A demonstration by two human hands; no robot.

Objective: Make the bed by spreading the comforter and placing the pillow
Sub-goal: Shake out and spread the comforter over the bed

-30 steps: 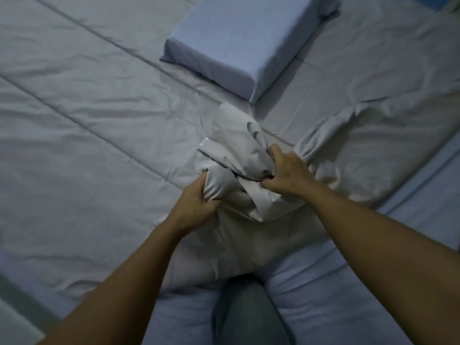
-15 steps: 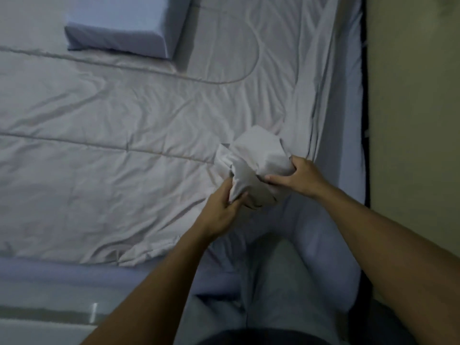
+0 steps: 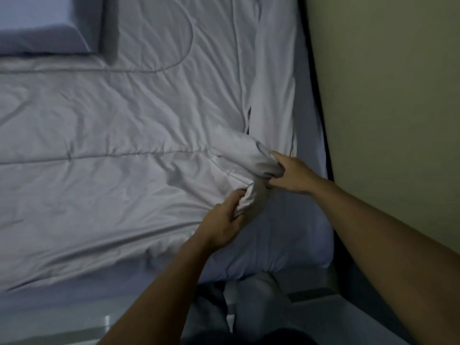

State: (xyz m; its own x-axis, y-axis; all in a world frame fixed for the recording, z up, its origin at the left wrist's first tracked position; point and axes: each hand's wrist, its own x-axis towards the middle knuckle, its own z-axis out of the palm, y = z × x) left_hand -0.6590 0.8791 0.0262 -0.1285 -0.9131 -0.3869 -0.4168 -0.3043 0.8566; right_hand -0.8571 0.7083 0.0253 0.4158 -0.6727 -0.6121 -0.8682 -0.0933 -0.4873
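A pale grey quilted comforter (image 3: pixel 104 135) lies spread over most of the bed, wrinkled, with a bunched corner near the bed's right side. My left hand (image 3: pixel 224 220) grips the lower part of that bunched corner. My right hand (image 3: pixel 291 175) pinches the upper roll of the same corner, a little further right. A light blue pillow (image 3: pixel 37 28) rests on the comforter at the top left, partly cut off by the frame edge.
A blue fitted sheet (image 3: pixel 281 245) shows on the mattress corner below my hands. A beige wall (image 3: pixel 385 95) runs close along the bed's right side. My knees (image 3: pixel 256 302) and a strip of floor (image 3: pixel 74 327) are at the bottom.
The view swung right toward the wall and the pillow slid to the top left. The bunched corner has been pulled out flatter and toward the bed's right edge, and my hands have moved apart.
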